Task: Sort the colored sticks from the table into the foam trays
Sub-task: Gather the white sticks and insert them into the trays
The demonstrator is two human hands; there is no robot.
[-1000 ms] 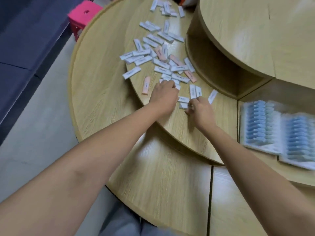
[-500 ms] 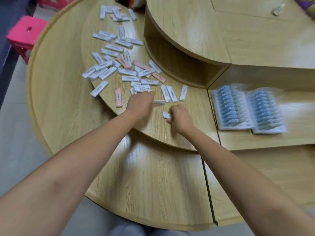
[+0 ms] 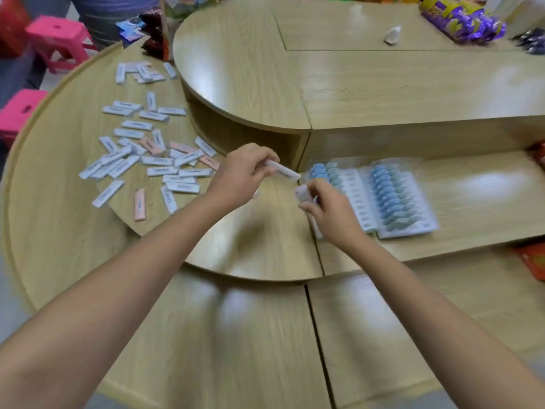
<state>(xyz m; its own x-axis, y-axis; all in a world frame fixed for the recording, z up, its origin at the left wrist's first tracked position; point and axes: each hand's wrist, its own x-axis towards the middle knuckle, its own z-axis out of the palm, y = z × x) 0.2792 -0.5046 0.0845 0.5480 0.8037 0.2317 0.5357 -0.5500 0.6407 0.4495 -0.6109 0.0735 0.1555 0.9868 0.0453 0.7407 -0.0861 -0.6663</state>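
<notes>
left grip (image 3: 241, 176) round white stick (image 3: 283, 170) — pink stools (image 3: 56, 39) beyond table (image 3: 59, 219)

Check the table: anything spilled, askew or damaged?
Nothing stands out. The loose sticks lie scattered flat on the round table, a few overlapping, as unsorted stock would. The two foam trays sit side by side; blur hides detail. The left hand and right hand each hold picked sticks.

The single wide-angle camera, worn on the head, is looking forward and steeply down at close range, keeping the left hand (image 3: 241, 175) and right hand (image 3: 333, 214) near centre, with the tiered light-wood table (image 3: 250, 335) filling the frame, white foam trays (image 3: 359, 199) at right and pink plastic stools (image 3: 56, 36) at far left.
</notes>
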